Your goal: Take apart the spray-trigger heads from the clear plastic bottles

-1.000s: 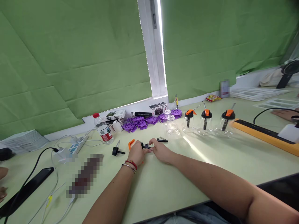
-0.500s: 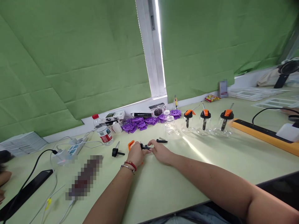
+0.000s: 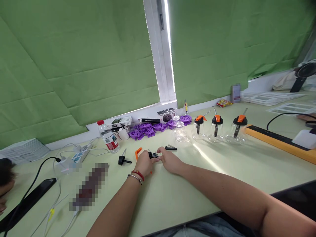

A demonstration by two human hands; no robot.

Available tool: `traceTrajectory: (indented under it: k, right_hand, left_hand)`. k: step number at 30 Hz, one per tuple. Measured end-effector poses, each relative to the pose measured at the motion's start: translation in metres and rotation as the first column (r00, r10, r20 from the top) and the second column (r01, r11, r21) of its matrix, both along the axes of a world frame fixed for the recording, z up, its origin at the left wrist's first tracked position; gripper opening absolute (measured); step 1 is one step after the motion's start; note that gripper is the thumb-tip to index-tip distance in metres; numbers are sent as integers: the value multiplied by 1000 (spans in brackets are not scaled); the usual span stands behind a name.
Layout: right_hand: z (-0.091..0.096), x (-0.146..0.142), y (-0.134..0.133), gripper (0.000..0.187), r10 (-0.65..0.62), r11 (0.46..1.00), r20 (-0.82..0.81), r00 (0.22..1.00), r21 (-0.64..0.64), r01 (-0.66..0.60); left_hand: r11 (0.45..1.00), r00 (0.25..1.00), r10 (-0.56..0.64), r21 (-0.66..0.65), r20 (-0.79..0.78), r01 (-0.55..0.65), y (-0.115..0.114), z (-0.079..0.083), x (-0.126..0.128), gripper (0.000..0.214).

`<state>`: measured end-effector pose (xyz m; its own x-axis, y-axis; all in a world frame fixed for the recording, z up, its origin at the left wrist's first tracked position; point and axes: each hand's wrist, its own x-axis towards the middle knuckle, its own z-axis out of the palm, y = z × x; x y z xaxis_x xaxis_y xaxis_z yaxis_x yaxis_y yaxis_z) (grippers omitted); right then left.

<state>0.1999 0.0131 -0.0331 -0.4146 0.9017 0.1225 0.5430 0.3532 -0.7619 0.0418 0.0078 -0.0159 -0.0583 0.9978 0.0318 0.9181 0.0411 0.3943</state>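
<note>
Left grip (image 3: pixel 144 162) holds black part (image 3: pixel 153 155), right grip (image 3: pixel 170 160) pinches its other end, likely for steadiness; spring (image 3: pixel 171 146) lies handily near.

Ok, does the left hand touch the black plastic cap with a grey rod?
No, the black plastic cap lies on the pale table, apart from the left hand.
</note>
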Motion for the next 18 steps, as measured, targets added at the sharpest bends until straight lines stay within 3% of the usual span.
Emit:
traceTrajectory:
  k: [18]
  right_hand:
    - [0, -1, 0, 27, -35, 999, -17, 999, -10, 35]
  left_hand:
    - [1000, 1000, 26, -7, 12, -26, 3, -4, -3, 40]
